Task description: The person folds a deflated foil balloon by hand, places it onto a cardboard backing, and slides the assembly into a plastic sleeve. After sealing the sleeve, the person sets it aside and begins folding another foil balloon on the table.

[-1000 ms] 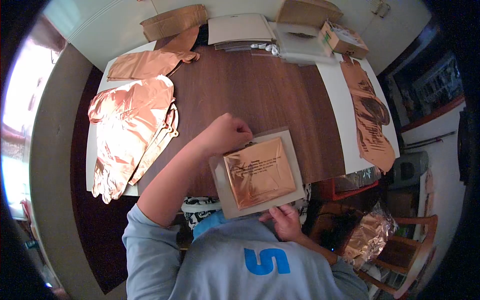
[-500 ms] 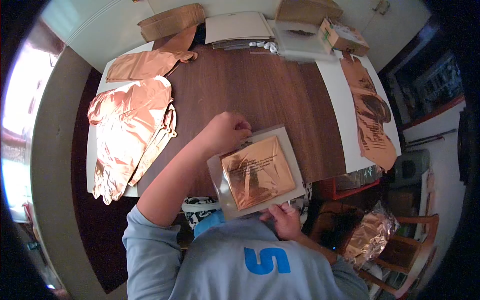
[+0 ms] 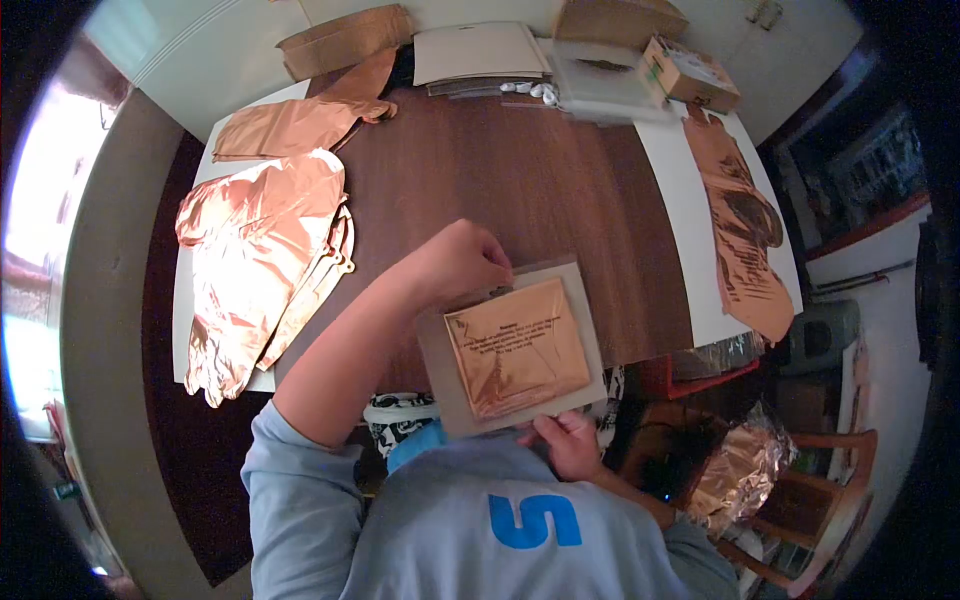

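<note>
In front of my chest is a clear plastic bag [image 3: 594,330] with printed warning lines, and inside it lies a folded square of copper-coloured foil [image 3: 530,375]. My left hand [image 3: 466,262] is closed at the bag's upper edge, its fingertips curled down against the plastic and partly hidden. At the lower edge, my right hand [image 3: 568,443] pinches the bag between thumb and fingers. The bag is tilted slightly, above the table's near edge.
Flat, shiny copper foil pieces [image 3: 265,260] cover the table's left side, with more foil [image 3: 285,130] behind them. Another foil piece [image 3: 740,220] lies on a white sheet at right. White cards [image 3: 475,55] and a cardboard box [image 3: 692,75] stand along the back. Foil in clear plastic [image 3: 742,470] rests on a chair.
The bag has turned a little and its glare has shifted, so the printed lines show more clearly. My left hand has moved slightly right along the upper edge.
</note>
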The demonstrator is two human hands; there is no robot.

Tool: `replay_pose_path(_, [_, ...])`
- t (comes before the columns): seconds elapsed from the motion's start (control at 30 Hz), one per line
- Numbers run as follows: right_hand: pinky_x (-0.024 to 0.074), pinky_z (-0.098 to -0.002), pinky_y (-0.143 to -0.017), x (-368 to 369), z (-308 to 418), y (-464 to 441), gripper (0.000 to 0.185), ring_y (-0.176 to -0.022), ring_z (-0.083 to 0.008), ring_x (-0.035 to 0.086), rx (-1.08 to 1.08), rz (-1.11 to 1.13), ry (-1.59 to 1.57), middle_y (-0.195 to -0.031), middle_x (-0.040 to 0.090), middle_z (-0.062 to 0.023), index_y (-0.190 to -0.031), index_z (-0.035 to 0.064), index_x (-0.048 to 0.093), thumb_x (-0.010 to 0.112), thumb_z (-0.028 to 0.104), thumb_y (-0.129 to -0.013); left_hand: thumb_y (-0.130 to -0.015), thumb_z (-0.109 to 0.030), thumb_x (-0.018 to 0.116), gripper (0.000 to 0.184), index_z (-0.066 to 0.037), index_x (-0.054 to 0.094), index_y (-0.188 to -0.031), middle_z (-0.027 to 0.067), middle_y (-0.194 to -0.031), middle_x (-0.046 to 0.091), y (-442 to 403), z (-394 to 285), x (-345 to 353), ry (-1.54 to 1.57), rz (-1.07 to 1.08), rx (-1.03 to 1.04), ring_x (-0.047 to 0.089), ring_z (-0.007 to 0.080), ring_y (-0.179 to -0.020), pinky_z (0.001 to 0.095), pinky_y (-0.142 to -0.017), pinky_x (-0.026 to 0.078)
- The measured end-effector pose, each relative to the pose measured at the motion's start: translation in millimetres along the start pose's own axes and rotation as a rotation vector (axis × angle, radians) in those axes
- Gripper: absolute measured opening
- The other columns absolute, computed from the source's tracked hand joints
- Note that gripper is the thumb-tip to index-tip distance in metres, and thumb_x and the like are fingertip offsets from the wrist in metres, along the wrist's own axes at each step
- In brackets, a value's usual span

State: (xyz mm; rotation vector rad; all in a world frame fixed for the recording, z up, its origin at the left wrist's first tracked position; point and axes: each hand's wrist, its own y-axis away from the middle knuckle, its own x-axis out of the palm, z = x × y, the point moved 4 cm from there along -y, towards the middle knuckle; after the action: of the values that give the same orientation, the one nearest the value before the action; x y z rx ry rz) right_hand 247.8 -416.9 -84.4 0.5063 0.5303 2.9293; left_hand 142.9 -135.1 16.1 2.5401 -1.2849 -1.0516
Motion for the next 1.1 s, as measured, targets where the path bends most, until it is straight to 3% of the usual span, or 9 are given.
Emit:
replay_pose_path(0.23, [0.0562, -0.0340, -0.075, 4.4, 4.9, 2.8, 0.021, -0.085, -0.0202, 0.067, 0.045, -0.061, -0.067, -0.099, 0.071, -0.0149, -0.108, -0.0041, 0.066, 0.058, 0.013, -0.098, -0.087, -0.029, 0.070, 0.030, 0.000, 0.073, -0.093, 0.0157, -0.079, 0.071, -1.5, -11.9, 4.0, -0.064, -0.018, -0.181, 0.064, 0.0198, -0.069, 0.0368, -0.069, 0.053])
replay_pose_path(0.33, [0.0569, -0.0349, -0.076, 3.1, 0.0, 2.8, 0.021, -0.089, -0.0206, 0.067, 0.043, -0.077, -0.047, -0.103, 0.070, -0.0145, -0.111, -0.0027, 0.065, 0.057, 0.013, -0.098, -0.088, -0.030, 0.068, 0.031, 0.000, 0.073, -0.094, 0.0164, -0.078, 0.071, -8.6, -7.9, 6.0, -0.152, 0.016, -0.022, 0.064, 0.0204, -0.067, 0.0374, -0.069, 0.053])
replay_pose_path(0.53, [0.0569, -0.0353, -0.076, 4.3, 2.2, 3.7, 0.022, -0.089, -0.0219, 0.067, 0.033, -0.098, -0.091, -0.102, 0.070, -0.0143, -0.113, -0.0025, 0.065, 0.058, 0.013, -0.098, -0.086, -0.029, 0.070, 0.027, -0.004, 0.075, -0.093, 0.0140, -0.079, 0.072, -11.7, -11.2, 9.3, -0.096, 0.016, 0.080, 0.066, 0.0209, -0.068, 0.0371, -0.068, 0.054])
replay_pose_path(0.63, [0.0564, -0.0345, -0.074, -0.1, 0.8, 5.4, 0.022, -0.084, -0.0220, 0.067, 0.086, -0.094, 0.015, -0.101, 0.070, -0.0149, -0.111, -0.0030, 0.065, 0.059, 0.013, -0.097, -0.086, -0.030, 0.071, 0.026, -0.004, 0.075, -0.089, 0.0125, -0.077, 0.072, -6.2, -21.7, 8.5, -0.067, 0.013, 0.075, 0.066, 0.0202, -0.068, 0.0367, -0.067, 0.054])
replay_pose_path(0.73, [0.0557, -0.0337, -0.072, 0.3, 3.2, 5.1, 0.021, -0.079, -0.0214, 0.066, 0.032, -0.140, -0.082, -0.099, 0.070, -0.0157, -0.109, -0.0031, 0.065, 0.060, 0.014, -0.096, -0.087, -0.030, 0.070, 0.029, -0.002, 0.073, -0.085, 0.0134, -0.076, 0.072, -6.8, -16.4, 10.6, -0.123, -0.040, 0.003, 0.066, 0.0196, -0.068, 0.0372, -0.067, 0.053])
replay_pose_path(0.83, [0.0555, -0.0331, -0.072, -0.9, 1.3, 4.9, 0.020, -0.077, -0.0204, 0.066, 0.028, -0.149, -0.086, -0.098, 0.070, -0.0155, -0.107, -0.0028, 0.065, 0.061, 0.014, -0.096, -0.091, -0.029, 0.066, 0.030, -0.001, 0.072, -0.084, 0.0164, -0.076, 0.071, -9.1, -12.9, 12.7, -0.137, -0.058, 0.005, 0.067, 0.0261, -0.065, 0.0390, -0.064, 0.053])
replay_pose_path(0.93, [0.0591, -0.0349, -0.073, 3.6, 8.0, 3.5, 0.019, -0.085, -0.0216, 0.069, 0.032, -0.178, -0.098, -0.097, 0.071, -0.0150, -0.106, -0.0045, 0.065, 0.059, 0.011, -0.097, -0.093, -0.024, 0.061, 0.026, 0.000, 0.070, -0.095, 0.0199, -0.083, 0.069, -10.2, -8.7, 13.5, -0.166, -0.137, 0.097, 0.067, 0.0329, -0.074, 0.0411, -0.071, 0.054])
replay_pose_path(1.03, [0.0581, -0.0334, -0.074, 3.7, 13.2, 2.6, 0.019, -0.082, -0.0199, 0.068, 0.058, -0.172, -0.014, -0.096, 0.071, -0.0138, -0.107, -0.0035, 0.065, 0.060, 0.013, -0.097, -0.092, -0.021, 0.061, 0.026, -0.001, 0.067, -0.106, 0.0215, -0.097, 0.067, 2.3, -9.3, 9.7, -0.236, -0.513, 0.384, 0.064, 0.0379, -0.089, 0.0433, -0.081, 0.053])
replay_pose_path(1.1, [0.0574, -0.0328, -0.075, 3.9, 9.4, 0.1, 0.020, -0.081, -0.0187, 0.067, 0.027, -0.148, -0.057, -0.096, 0.071, -0.0129, -0.108, -0.0031, 0.065, 0.060, 0.013, -0.098, -0.090, -0.022, 0.063, 0.029, -0.001, 0.066, -0.110, 0.0204, -0.106, 0.065, 16.6, -10.4, 21.4, -0.286, -0.540, 0.371, 0.061, 0.0380, -0.099, 0.0452, -0.089, 0.050])
